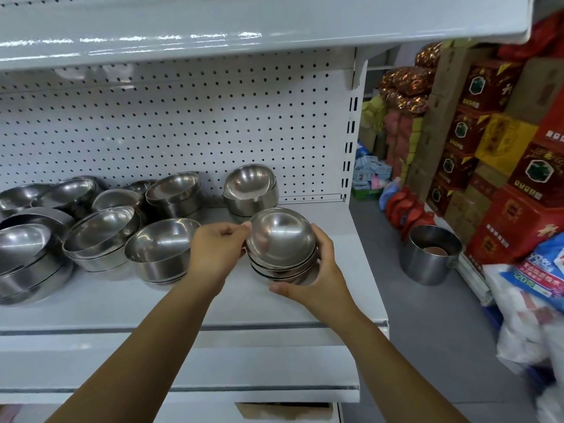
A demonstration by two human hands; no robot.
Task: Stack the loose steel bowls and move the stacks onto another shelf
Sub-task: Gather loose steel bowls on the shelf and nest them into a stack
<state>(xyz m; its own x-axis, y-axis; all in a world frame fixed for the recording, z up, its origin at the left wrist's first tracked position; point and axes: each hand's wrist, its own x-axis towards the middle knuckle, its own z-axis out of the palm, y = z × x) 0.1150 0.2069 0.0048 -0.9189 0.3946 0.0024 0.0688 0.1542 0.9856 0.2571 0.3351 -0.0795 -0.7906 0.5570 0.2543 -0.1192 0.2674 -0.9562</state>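
Note:
A small stack of steel bowls stands at the right end of the white shelf, tilted toward me. My left hand pinches the top bowl's left rim. My right hand is curled round the stack's right side and base. Behind it sits another short stack of bowls. Further steel bowls, loose and stacked, crowd the shelf's left half, among them a stack just left of my left hand.
An upper shelf overhangs the bowls, and a pegboard back panel closes the rear. Lower shelves jut out below. On the floor to the right stand a steel pot, red cartons and white bags.

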